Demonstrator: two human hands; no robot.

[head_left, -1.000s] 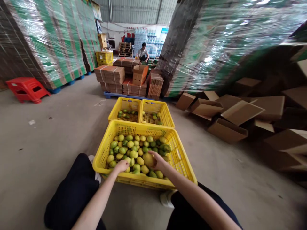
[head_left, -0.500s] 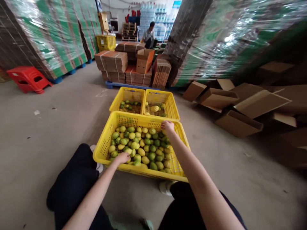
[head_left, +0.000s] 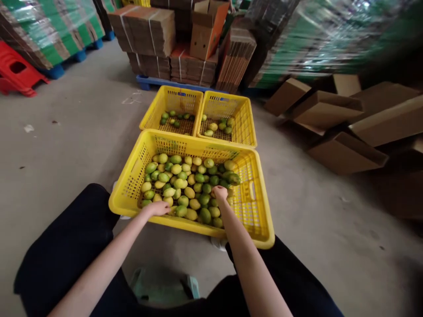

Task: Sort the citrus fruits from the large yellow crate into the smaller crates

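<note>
One more fruit (head_left: 213, 126) sits in the rear-right crate (head_left: 243, 118); right hand (head_left: 220, 192) returns to the front crate (head_left: 265, 198), left hand (head_left: 161, 208) apart; grips unclear.

The left hand (head_left: 158, 208) is palm down, its fingers (head_left: 166, 208) pointing across toward the right side and bent slightly downward, the tips hard to make out. Behind those fingers the left wrist (head_left: 145, 214) is bent a little, and the bare left forearm (head_left: 105, 260) slants back and outward to the left. The right hand (head_left: 220, 193) sits farther forward and to the right of the left fingers, well apart from them. Its fingers curl inward and down; whether they grip anything cannot be seen. Just behind them is the right wrist (head_left: 225, 207), with the bare right forearm (head_left: 249, 259) running back and outward to the right.
</note>
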